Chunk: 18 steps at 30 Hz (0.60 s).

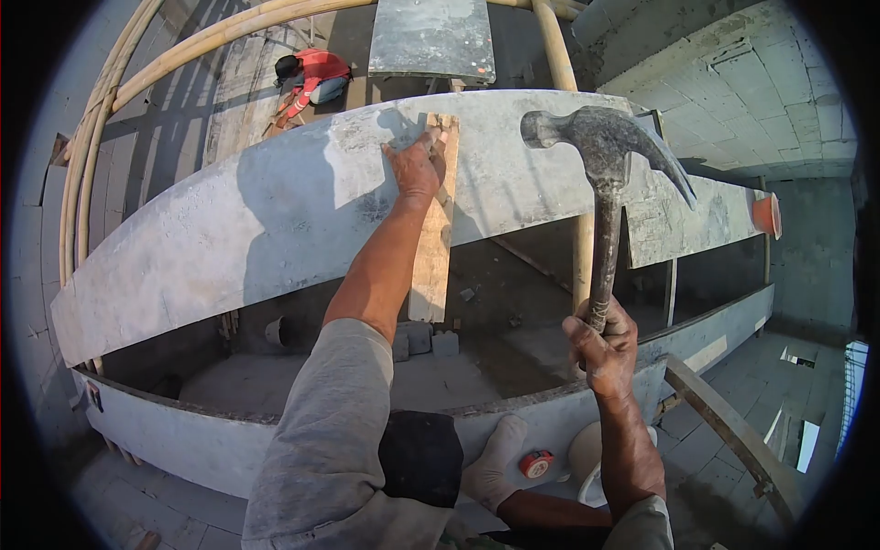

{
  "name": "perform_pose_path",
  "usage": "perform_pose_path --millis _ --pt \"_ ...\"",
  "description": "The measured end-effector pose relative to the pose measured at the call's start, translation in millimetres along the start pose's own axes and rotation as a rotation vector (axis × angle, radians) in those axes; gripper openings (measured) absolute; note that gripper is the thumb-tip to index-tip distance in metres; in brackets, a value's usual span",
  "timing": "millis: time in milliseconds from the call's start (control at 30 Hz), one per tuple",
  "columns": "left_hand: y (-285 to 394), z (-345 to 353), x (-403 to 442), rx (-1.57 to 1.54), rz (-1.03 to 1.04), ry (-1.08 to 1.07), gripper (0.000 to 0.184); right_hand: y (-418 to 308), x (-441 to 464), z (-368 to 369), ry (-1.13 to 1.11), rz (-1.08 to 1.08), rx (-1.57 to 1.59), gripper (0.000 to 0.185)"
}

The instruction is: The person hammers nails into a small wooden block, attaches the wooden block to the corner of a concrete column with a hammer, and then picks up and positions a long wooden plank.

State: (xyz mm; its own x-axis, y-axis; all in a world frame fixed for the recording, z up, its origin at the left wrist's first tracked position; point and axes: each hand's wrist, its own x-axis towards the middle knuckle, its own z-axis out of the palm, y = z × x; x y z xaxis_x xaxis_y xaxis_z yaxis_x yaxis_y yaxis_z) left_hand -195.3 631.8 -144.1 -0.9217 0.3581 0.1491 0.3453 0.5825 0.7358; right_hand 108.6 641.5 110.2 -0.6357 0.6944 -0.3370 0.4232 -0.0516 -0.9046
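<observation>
My right hand (607, 350) squeezes the hammer (606, 188), and my left hand (418, 169), pinching or not I can't tell, likely steadies the plank (434, 249) under it for careful hitting.

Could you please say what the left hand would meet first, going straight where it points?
Beyond the wooden plank it touches, the left hand would probably meet the upper grey board, though depth is unclear.

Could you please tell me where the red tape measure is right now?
In the head view, the red tape measure is at the bottom, right of centre, between a foot and the white bucket.
</observation>
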Motion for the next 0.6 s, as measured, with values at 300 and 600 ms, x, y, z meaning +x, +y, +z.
perform_pose_path --millis 300,600 --pt "-10 11 -7 -0.201 0.067 0.08 0.023 45 -17 35 0.027 0.16 0.061 0.016" --pt "-4 6 -9 -0.038 0.107 -0.001 0.022 -23 23 54 -0.08 -0.123 0.103 0.015"
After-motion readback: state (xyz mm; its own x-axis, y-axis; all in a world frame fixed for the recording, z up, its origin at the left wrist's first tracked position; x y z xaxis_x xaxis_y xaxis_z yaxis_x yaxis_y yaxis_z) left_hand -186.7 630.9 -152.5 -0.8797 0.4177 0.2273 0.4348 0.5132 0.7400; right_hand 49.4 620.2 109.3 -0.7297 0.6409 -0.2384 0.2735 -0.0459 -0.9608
